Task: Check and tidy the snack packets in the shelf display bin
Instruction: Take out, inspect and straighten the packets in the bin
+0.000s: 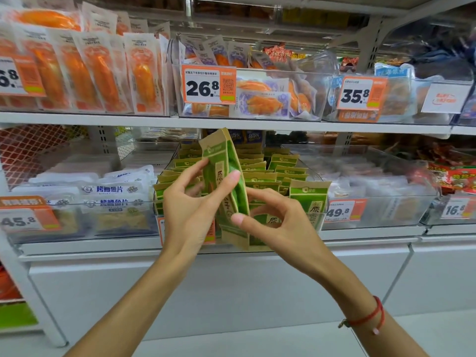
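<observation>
both hands hold one green and tan snack packet (226, 186) up in front of the clear display bin (318, 217) on the lower shelf (360, 234). the left hand (195, 202) pinches its top half with thumb and fingers. the right hand (273, 222) pinches its lower edge. more of the same packets (270, 173) stand in rows inside the bin. a red string bracelet (371, 315) is on the right wrist.

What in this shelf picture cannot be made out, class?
Head view only:
- Green packet: lower print covered by left hand and right hand.
- Bin's price tag: hidden behind that packet and the left hand.
- 6.8 tag: cut by the left edge.
</observation>
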`<action>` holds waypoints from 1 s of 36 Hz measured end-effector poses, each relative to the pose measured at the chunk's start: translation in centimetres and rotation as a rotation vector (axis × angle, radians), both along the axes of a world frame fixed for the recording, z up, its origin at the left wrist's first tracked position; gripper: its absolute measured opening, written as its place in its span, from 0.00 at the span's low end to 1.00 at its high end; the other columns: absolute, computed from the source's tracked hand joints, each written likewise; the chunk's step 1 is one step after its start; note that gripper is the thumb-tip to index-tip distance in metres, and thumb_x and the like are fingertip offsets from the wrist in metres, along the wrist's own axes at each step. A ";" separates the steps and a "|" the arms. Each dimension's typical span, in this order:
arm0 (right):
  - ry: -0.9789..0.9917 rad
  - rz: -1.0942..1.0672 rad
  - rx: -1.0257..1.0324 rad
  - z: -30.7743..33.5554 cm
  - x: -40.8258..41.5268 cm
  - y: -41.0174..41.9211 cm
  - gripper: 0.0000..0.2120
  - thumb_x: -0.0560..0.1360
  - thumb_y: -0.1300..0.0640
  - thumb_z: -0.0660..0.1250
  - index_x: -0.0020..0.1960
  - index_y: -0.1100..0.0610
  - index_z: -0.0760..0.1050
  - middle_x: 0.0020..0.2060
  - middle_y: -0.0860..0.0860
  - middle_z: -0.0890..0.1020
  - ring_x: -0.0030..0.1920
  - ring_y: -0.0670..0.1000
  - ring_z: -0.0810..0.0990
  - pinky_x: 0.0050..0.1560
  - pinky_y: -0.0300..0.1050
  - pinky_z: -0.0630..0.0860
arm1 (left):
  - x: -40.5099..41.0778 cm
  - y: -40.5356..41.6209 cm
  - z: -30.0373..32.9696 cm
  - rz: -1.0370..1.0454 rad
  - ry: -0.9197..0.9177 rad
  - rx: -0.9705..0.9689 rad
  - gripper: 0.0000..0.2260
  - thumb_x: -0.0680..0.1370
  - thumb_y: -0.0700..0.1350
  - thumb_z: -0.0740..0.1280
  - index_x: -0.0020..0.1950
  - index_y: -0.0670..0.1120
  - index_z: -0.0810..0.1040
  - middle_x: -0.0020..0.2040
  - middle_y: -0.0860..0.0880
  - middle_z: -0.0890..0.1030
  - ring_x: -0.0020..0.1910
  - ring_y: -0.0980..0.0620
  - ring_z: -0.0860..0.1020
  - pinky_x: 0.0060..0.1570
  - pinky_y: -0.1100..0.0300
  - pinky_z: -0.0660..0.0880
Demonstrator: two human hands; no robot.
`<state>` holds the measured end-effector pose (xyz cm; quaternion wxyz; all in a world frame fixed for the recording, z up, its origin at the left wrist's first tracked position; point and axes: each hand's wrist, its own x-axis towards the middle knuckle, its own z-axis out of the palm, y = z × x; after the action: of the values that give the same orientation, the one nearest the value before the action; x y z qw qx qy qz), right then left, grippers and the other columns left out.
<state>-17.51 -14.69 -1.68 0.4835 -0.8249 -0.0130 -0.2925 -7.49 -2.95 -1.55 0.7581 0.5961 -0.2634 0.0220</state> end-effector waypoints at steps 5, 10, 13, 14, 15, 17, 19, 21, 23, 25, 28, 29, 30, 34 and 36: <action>-0.107 -0.089 0.006 0.1 0.3 -0.4 0.18 0.73 0.59 0.72 0.60 0.47 0.75 0.50 0.42 0.83 0.49 0.42 0.82 0.43 0.36 0.80 | -0.1 0.1 0.5 0.008 -0.010 -0.004 0.39 0.61 0.63 0.79 0.68 0.51 0.72 0.61 0.55 0.80 0.58 0.59 0.80 0.49 0.65 0.79; -0.036 0.022 0.385 1.0 -0.4 -1.8 0.21 0.67 0.53 0.70 0.59 0.47 0.74 0.47 0.47 0.86 0.48 0.45 0.85 0.44 0.37 0.80 | 0.6 1.0 1.5 -0.114 0.012 0.093 0.30 0.70 0.59 0.70 0.69 0.50 0.73 0.63 0.54 0.80 0.59 0.61 0.79 0.54 0.63 0.79; 0.018 0.029 0.392 0.8 -0.4 -1.9 0.19 0.67 0.53 0.70 0.57 0.46 0.74 0.47 0.46 0.86 0.49 0.46 0.85 0.44 0.38 0.80 | 0.7 1.2 1.4 -0.247 0.033 0.168 0.17 0.74 0.51 0.69 0.63 0.50 0.79 0.54 0.53 0.85 0.55 0.57 0.82 0.47 0.63 0.81; 0.023 0.024 0.393 0.8 -0.3 -1.9 0.17 0.69 0.55 0.71 0.57 0.46 0.74 0.47 0.46 0.86 0.48 0.45 0.85 0.44 0.37 0.80 | 0.7 1.3 1.3 -0.264 0.041 0.172 0.16 0.75 0.50 0.68 0.62 0.50 0.79 0.53 0.53 0.85 0.54 0.56 0.83 0.46 0.62 0.81; 0.019 0.012 0.402 0.9 -0.2 -1.9 0.15 0.71 0.56 0.70 0.56 0.46 0.74 0.46 0.45 0.86 0.48 0.44 0.84 0.43 0.36 0.80 | 0.7 1.3 1.2 -0.280 0.056 0.170 0.16 0.75 0.49 0.68 0.62 0.50 0.79 0.53 0.52 0.85 0.53 0.56 0.83 0.45 0.62 0.81; -0.022 -0.041 0.442 1.0 0.0 -1.8 0.11 0.74 0.56 0.68 0.55 0.47 0.75 0.42 0.43 0.86 0.45 0.41 0.84 0.40 0.33 0.78 | 0.6 1.2 0.9 -0.322 0.077 0.178 0.14 0.76 0.47 0.68 0.62 0.48 0.79 0.53 0.51 0.85 0.52 0.55 0.84 0.43 0.62 0.81; -0.087 -0.105 0.496 1.1 0.1 -1.8 0.08 0.75 0.55 0.67 0.54 0.48 0.77 0.41 0.41 0.86 0.43 0.40 0.84 0.38 0.31 0.77 | 0.3 1.0 0.5 -0.365 0.093 0.193 0.13 0.77 0.45 0.67 0.62 0.48 0.79 0.53 0.51 0.85 0.51 0.53 0.84 0.44 0.62 0.81; -0.133 -0.162 0.518 1.0 0.2 -1.8 0.08 0.76 0.55 0.68 0.54 0.50 0.79 0.42 0.43 0.86 0.43 0.41 0.84 0.37 0.31 0.77 | 0.1 0.7 0.2 -0.393 0.112 0.197 0.11 0.78 0.44 0.67 0.60 0.50 0.79 0.52 0.51 0.85 0.51 0.52 0.84 0.44 0.61 0.82; -0.158 -0.193 0.527 0.9 0.1 -1.7 0.07 0.76 0.56 0.68 0.54 0.51 0.79 0.42 0.44 0.86 0.44 0.42 0.84 0.37 0.32 0.78 | 0.0 0.6 0.0 -0.409 0.123 0.188 0.10 0.78 0.44 0.67 0.59 0.51 0.79 0.52 0.51 0.86 0.51 0.53 0.84 0.42 0.61 0.81; -0.174 -0.205 0.517 0.8 0.1 -1.8 0.06 0.76 0.57 0.69 0.53 0.51 0.80 0.42 0.44 0.86 0.44 0.43 0.85 0.37 0.33 0.78 | -0.1 0.5 0.1 -0.418 0.130 0.175 0.10 0.78 0.44 0.67 0.58 0.51 0.80 0.52 0.51 0.86 0.51 0.53 0.84 0.42 0.61 0.81; -0.196 -0.264 0.423 0.5 0.2 -1.7 0.09 0.75 0.57 0.70 0.55 0.51 0.79 0.43 0.43 0.86 0.46 0.43 0.84 0.39 0.35 0.79 | -0.4 0.2 0.0 -0.356 0.108 0.120 0.09 0.77 0.43 0.68 0.56 0.51 0.81 0.51 0.51 0.86 0.51 0.53 0.84 0.45 0.59 0.82; -0.200 -0.295 0.342 0.3 0.2 -1.6 0.13 0.74 0.56 0.71 0.58 0.51 0.78 0.45 0.43 0.85 0.47 0.43 0.84 0.41 0.36 0.80 | -0.6 0.1 -0.1 -0.295 0.079 0.075 0.08 0.77 0.43 0.68 0.55 0.51 0.81 0.51 0.51 0.86 0.50 0.54 0.84 0.45 0.59 0.82; -0.188 -0.306 0.245 0.0 0.2 -1.4 0.18 0.73 0.54 0.72 0.62 0.50 0.76 0.49 0.43 0.84 0.49 0.43 0.83 0.45 0.38 0.81 | -0.8 0.0 0.0 -0.223 0.045 0.019 0.08 0.76 0.42 0.69 0.54 0.50 0.81 0.50 0.51 0.86 0.50 0.55 0.84 0.45 0.60 0.82; -0.080 -0.232 -0.114 -1.3 0.8 0.4 0.36 0.68 0.46 0.76 0.71 0.46 0.65 0.63 0.39 0.73 0.61 0.37 0.73 0.59 0.36 0.74 | -1.1 -0.1 0.4 -0.051 -0.019 -0.141 0.07 0.76 0.40 0.70 0.54 0.46 0.80 0.48 0.54 0.85 0.46 0.60 0.84 0.40 0.68 0.79; -0.083 -0.249 -0.185 -1.9 1.1 0.6 0.38 0.67 0.44 0.76 0.72 0.46 0.64 0.65 0.41 0.71 0.63 0.38 0.70 0.59 0.36 0.73 | -1.3 0.1 0.6 -0.086 -0.022 -0.142 0.07 0.76 0.42 0.70 0.53 0.46 0.81 0.47 0.54 0.86 0.46 0.59 0.84 0.40 0.67 0.79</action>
<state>-16.38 -14.08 -3.58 0.3643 -0.8484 0.0424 -0.3818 -8.80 -2.87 -0.99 0.7958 0.5288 -0.2948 0.0143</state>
